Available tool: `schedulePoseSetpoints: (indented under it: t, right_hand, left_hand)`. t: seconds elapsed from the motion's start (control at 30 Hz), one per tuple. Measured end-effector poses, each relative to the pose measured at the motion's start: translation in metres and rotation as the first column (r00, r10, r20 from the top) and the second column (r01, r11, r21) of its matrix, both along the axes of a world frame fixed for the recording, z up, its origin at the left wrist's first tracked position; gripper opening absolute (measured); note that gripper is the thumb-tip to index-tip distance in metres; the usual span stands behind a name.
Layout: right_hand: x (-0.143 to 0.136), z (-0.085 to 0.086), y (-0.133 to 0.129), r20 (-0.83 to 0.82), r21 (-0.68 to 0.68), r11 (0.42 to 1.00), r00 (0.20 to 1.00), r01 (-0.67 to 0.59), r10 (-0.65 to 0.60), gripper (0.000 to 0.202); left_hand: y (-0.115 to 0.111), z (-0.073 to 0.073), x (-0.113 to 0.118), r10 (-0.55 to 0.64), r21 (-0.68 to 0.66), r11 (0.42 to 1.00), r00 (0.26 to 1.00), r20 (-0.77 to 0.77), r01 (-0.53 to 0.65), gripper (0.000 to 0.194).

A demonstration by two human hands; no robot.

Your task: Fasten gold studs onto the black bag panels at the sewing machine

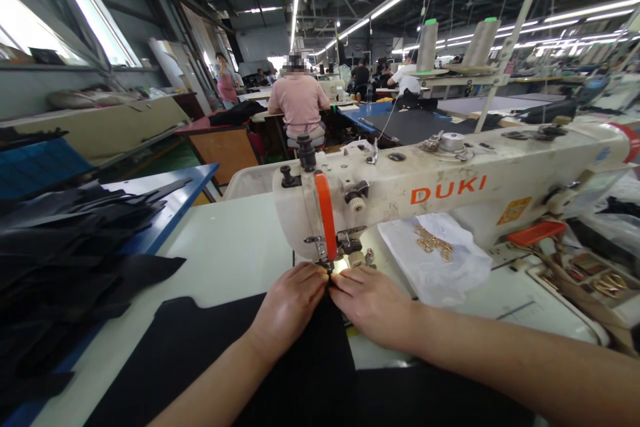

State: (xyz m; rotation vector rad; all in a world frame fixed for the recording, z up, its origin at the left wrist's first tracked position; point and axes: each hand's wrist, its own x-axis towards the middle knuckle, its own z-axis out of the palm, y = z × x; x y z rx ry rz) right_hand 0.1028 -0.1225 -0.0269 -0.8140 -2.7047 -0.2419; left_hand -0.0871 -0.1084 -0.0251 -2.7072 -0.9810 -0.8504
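Observation:
A white sewing machine (390,180) marked DUKI stands across the middle, its needle area lit by a small lamp. Just in front of the needle, my left hand (295,303) pinches the edge of a black fabric piece (215,340). My right hand (373,303) is closed at the same edge, on the other side, fingertips almost touching those of my left. The fabric spreads over the pale table toward me and to the left. My fingers hide the exact spot under the presser foot.
Stacked black pieces (65,273) lie on a blue surface at left. Behind the needle sits a white plastic bag (435,267) with gold metal parts (433,243). An orange tray (537,233) and a parts box (595,280) are at right. A person in pink (300,103) sits ahead.

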Motion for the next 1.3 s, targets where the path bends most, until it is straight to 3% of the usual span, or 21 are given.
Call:
schedulePoseSetpoints:
  t: [0.2, 0.53, 1.3]
  right_hand:
    - [-0.001, -0.0009, 0.0037, -0.015, 0.024, 1.0, 1.0, 0.008, -0.008, 0.011]
    - [-0.0028, -0.0023, -0.0005, -0.051, 0.017, 0.999, 0.998, 0.048, -0.047, 0.013]
    - [0.0027, -0.0067, 0.0023, -0.011, -0.02, 0.998, 0.998, -0.066, 0.065, 0.014]
  left_hand:
    - [0.0044, 0.0021, -0.0007, -0.006, 0.047, 0.999, 1.0, 0.017, 0.005, 0.026]
    - [0.0045, 0.001, -0.0008, 0.013, 0.005, 1.0, 1.0, 0.014, -0.013, 0.026]
    - [0.0022, 0.0021, -0.0019, 0.014, -0.059, 0.998, 0.998, 0.054, -0.01, 0.017]
